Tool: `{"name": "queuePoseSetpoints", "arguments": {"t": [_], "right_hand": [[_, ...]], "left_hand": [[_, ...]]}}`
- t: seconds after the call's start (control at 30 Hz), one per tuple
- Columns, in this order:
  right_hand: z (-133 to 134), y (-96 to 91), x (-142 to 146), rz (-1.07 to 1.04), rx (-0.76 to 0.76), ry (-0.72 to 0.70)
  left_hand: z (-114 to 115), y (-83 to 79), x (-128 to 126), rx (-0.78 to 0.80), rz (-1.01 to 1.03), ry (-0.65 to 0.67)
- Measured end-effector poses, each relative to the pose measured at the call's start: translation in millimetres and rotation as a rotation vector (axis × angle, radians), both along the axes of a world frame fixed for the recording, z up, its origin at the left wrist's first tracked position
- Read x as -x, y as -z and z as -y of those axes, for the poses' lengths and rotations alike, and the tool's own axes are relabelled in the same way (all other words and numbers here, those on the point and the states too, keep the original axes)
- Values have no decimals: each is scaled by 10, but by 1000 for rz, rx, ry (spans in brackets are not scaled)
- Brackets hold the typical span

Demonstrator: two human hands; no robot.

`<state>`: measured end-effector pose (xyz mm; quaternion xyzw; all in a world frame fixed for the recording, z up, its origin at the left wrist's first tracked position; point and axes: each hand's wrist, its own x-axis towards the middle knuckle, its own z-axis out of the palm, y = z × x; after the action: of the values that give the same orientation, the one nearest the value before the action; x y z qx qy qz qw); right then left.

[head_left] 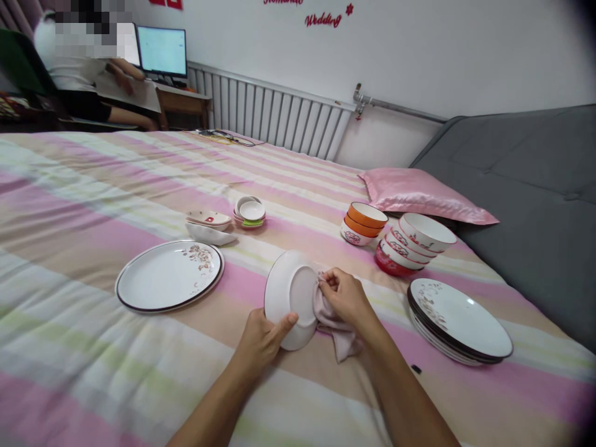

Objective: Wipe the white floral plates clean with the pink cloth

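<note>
My left hand (267, 338) grips the lower left rim of a white plate (291, 288), its thumb pressed on the underside, which faces me. The plate is tilted up above the bed. At the plate's right edge, my right hand (344, 295) pinches a pale pink cloth (342, 338), whose loose end hangs below. To the left lie oval plates (162, 279) with a dark rim and brown flowers. On the right is a stack of similar plates (465, 316).
Behind the plate stand small dishes (251, 211) and boat-shaped dishes (209, 233). Stacked orange bowls (365, 217) and white and red bowls (419, 239) sit near a pink pillow (423, 195). A small black object (416, 369) lies on the striped sheet (93, 372). A person (77, 68) sits at a desk.
</note>
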<state>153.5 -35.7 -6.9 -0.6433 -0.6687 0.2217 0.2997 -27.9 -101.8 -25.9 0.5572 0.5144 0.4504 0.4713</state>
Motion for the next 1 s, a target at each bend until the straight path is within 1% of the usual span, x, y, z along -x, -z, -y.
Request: {"name": "queuePoseSetpoints", "arguments": {"t": [0.2,0.4,0.57,0.73,0.83,1.0], "right_hand": [[2,17,-17,28,100,-13],[40,-34,-27,85,124,-85],[61,-62,-32,85,173,-136],[53,13,-53,12,246,-214],[63,47,-61,-70,297,-271],[95,33,-59,-257,447,-355]], "left_hand": [[-19,-16,-7,34,0,-20],[-25,22,5,75,-17,-98],[-42,26,5,95,-24,-147],[-67,5,-2,116,-17,-151],[-67,-10,-3,116,14,-163],[-52,-23,3,78,66,-169]]}}
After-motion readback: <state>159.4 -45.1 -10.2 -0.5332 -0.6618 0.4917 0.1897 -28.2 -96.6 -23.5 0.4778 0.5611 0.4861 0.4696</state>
